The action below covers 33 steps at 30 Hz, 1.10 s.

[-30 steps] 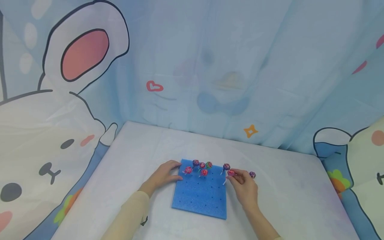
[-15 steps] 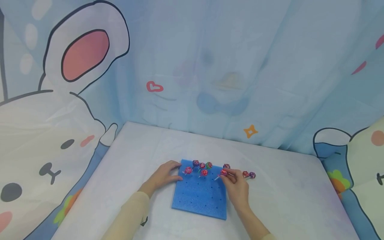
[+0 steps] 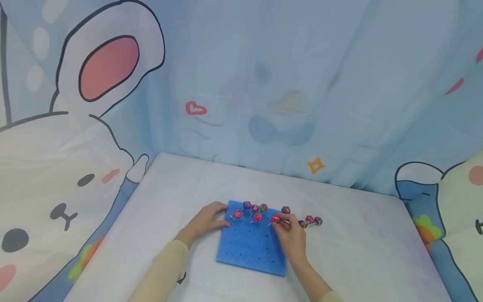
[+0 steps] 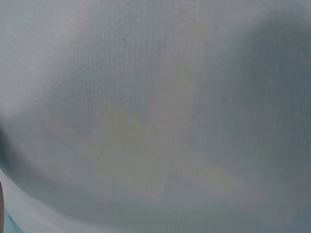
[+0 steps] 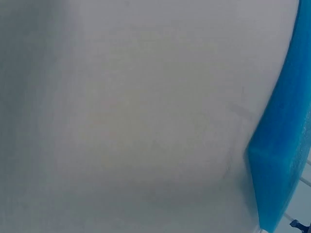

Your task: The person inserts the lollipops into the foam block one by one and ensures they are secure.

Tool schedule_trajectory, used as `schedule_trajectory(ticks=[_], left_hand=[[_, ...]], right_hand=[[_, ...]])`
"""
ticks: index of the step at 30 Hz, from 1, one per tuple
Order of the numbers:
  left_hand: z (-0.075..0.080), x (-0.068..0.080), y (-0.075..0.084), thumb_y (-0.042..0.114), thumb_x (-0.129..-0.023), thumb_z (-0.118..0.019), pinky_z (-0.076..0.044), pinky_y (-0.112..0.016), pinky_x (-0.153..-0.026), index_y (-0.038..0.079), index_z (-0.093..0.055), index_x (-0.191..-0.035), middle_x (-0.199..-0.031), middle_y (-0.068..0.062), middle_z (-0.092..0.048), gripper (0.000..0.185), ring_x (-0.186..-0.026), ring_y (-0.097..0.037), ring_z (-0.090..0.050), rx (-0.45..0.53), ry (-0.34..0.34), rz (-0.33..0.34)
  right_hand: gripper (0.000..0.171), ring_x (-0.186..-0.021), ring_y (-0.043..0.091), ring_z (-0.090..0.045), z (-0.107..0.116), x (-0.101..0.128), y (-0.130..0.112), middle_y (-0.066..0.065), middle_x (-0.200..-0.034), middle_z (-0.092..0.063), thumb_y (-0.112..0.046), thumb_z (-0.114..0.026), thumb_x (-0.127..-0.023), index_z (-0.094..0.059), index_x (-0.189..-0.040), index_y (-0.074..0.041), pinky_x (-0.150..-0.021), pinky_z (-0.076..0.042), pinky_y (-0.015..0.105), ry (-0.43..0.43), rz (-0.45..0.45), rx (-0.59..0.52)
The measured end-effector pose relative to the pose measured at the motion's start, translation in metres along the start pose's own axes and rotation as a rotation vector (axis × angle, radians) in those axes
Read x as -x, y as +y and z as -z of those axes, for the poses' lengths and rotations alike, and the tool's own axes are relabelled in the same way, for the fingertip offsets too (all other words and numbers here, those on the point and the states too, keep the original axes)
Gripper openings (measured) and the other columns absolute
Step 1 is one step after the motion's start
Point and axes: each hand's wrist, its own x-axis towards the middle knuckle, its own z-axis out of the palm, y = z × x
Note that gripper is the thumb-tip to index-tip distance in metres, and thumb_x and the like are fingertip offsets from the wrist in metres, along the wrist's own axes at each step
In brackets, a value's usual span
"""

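A blue foam board (image 3: 249, 245) with rows of small holes lies on the table, its side also showing in the right wrist view. My left hand (image 3: 203, 220) rests at the board's upper left edge, thumb and fingers apart. Between the thumb and fingers of my right hand (image 3: 295, 239) is a red-wrapped lollipop (image 3: 275, 219), its white stick slanting down to the board's right part. Whether the stick tip sits in a hole, I cannot tell. Several lollipops, among them a pink one (image 3: 237, 214) and a green one (image 3: 263, 207), stand along the board's far side.
To the right of the board lie loose lollipops, a red one (image 3: 310, 219) and a purple one (image 3: 318, 220) among them. White cloth covers the table (image 3: 362, 251). A printed blue curtain (image 3: 264, 84) hangs behind. The left wrist view shows mostly blurred cloth.
My right hand has moved left over the board with the red lollipop, uncovering loose lollipops on the right. The left hand stays at the board's edge.
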Motion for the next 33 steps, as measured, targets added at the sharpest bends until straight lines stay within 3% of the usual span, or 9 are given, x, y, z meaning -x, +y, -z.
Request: schedule_trajectory(ticks=[10,33], left_hand=[[-0.0005,-0.0012,-0.0020,0.037,-0.087,-0.074,-0.037,-0.043,-0.112,0.008,-0.055,-0.136,-0.136,-0.009,-0.056,0.060,-0.132,-0.027,-0.047,-0.009,-0.003,-0.015],[-0.0013,-0.0008,-0.0012,0.036,-0.087,-0.074,-0.038,-0.043,-0.111,0.008,-0.055,-0.136,-0.135,-0.008,-0.057,0.059,-0.131,-0.026,-0.048,-0.012,-0.002,-0.010]], right_hand=[[0.030,-0.111,0.030,-0.065,-0.0045,-0.0017,0.0075,0.017,-0.121,-0.065,-0.008,-0.068,-0.092,-0.060,-0.120,-0.004,-0.084,-0.055,0.031,-0.003,-0.021,0.050],[0.027,-0.108,0.030,-0.066,-0.0057,-0.0039,0.0084,0.017,-0.116,-0.067,-0.010,-0.070,-0.091,-0.062,-0.116,-0.004,-0.083,-0.056,0.032,-0.028,-0.039,0.037]])
